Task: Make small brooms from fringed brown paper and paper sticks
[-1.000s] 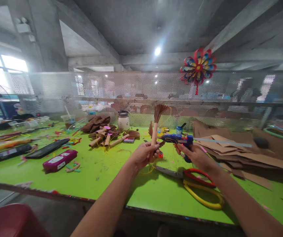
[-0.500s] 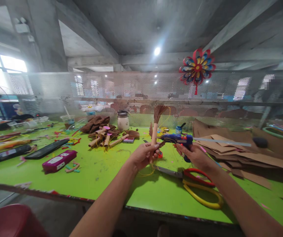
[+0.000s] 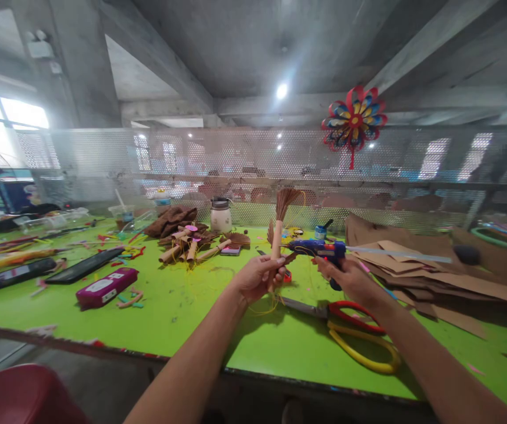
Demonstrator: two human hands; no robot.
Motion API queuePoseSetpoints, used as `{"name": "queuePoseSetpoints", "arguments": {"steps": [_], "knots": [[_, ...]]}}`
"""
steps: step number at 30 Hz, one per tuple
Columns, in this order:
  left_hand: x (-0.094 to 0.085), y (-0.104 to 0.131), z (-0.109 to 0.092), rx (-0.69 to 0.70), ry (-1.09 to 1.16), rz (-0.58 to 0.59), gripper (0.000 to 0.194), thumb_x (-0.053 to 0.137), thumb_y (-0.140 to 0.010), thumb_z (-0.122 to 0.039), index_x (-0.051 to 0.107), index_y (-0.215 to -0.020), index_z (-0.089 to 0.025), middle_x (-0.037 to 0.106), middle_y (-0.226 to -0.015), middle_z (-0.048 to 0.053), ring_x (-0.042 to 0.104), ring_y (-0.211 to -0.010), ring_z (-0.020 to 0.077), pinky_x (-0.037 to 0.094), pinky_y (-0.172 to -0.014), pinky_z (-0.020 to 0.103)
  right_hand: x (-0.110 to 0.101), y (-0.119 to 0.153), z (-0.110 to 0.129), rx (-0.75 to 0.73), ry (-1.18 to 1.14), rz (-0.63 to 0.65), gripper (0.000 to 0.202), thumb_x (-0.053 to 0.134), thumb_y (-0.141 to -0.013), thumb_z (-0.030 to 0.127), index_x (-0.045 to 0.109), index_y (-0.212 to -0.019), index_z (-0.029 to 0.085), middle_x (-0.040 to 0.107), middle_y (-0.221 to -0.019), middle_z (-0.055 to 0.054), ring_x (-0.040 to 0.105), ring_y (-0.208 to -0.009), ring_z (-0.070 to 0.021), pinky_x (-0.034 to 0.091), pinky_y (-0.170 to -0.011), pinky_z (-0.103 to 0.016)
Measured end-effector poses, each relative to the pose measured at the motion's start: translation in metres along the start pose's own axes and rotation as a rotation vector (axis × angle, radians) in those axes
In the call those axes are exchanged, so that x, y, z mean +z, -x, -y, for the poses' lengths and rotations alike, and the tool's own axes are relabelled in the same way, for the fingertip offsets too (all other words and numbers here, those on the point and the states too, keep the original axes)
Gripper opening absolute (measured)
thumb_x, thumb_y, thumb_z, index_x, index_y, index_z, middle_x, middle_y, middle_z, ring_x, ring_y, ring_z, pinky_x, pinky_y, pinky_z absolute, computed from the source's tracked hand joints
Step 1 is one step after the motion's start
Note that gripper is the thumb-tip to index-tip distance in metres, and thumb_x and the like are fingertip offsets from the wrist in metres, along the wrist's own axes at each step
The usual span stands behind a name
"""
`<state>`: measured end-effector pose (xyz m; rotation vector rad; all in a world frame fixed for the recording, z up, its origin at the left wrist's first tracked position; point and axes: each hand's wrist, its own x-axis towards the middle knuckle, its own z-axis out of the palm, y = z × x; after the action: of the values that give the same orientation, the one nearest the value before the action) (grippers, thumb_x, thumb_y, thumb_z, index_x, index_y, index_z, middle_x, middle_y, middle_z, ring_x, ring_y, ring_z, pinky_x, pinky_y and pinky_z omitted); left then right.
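My left hand (image 3: 262,277) is closed around the lower part of a brown paper tube (image 3: 277,238), which stands nearly upright with a pleated paper fan (image 3: 287,201) at its top. Thin yellow string trails below the fingers. My right hand (image 3: 345,274) grips a blue glue gun (image 3: 317,249) whose nozzle points left at the tube; a clear glue stick (image 3: 398,254) juts out of its back. Whether the nozzle touches the paper I cannot tell. Below the hands lie large scissors (image 3: 359,335) with one red and one yellow handle loop.
Several rolled paper pieces (image 3: 186,247) are heaped left of centre beside a white jar (image 3: 221,215). A purple box (image 3: 107,287) lies at left on the green table (image 3: 182,330). Brown paper sheets (image 3: 416,282) are stacked at right. A perforated screen (image 3: 235,156) stands behind.
Hardly anything differs. Both hands, the paper tube and the glue gun keep almost the same positions.
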<state>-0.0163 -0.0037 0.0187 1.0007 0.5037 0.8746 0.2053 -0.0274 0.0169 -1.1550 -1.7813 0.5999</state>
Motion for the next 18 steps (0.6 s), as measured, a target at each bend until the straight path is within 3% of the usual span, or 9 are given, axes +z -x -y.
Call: {"name": "queuePoseSetpoints", "arguments": {"steps": [18], "knots": [[0.0021,0.0004,0.0011,0.008,-0.016,-0.027,0.012,0.063,-0.075,-0.011,0.058,-0.086,-0.006,0.055,-0.06,0.001,0.048,-0.047,0.0029,0.038,-0.045,0.012,0.0011,-0.0016,-0.007,-0.012,0.024,-0.056,0.045,0.047,-0.079,0.056,0.048,-0.06,0.016,0.046,-0.055,0.0,0.04,-0.052,-0.0107,0.032,-0.05,-0.026]]}}
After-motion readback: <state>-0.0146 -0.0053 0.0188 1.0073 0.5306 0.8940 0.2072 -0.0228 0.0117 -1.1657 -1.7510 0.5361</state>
